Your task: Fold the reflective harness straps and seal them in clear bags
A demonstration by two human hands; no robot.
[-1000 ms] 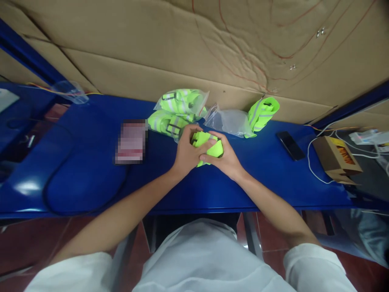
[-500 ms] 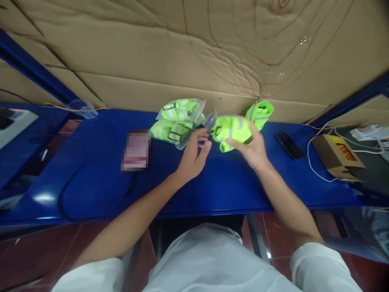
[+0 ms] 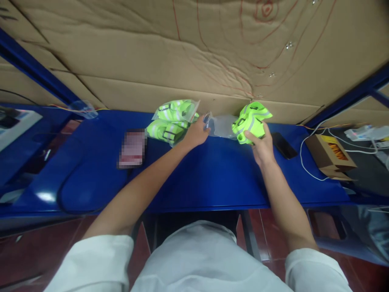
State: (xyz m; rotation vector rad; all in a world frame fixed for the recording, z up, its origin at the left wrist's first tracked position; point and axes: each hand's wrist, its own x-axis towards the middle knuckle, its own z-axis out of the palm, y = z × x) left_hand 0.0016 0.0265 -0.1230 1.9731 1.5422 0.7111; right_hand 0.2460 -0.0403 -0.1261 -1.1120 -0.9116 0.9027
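My right hand (image 3: pixel 263 147) is closed around a rolled neon-green reflective vest (image 3: pixel 251 127) with grey stripes and a black buckle. More of the same fabric shows just behind it, and I cannot tell where the held roll ends. My left hand (image 3: pixel 198 132) is closed on the near edge of a clear plastic bag (image 3: pixel 223 125), which lies flat between the hands and reaches the held vest. Beside my left wrist, bagged neon-green vests (image 3: pixel 167 129) sit in a pile; the wrist partly covers the lower one.
A blue table (image 3: pixel 212 174) runs beneath, with a cardboard wall (image 3: pixel 136 52) behind it. A phone (image 3: pixel 285 145) lies to the right, near a white cable and an open cardboard box (image 3: pixel 330 156). A blurred-out tablet-like item (image 3: pixel 132 148) and a clear cup (image 3: pixel 85 108) are at left.
My right hand has carried the vest right and back, up against the other roll. My left hand has reached forward and closed on the bag, which now lies spread out.
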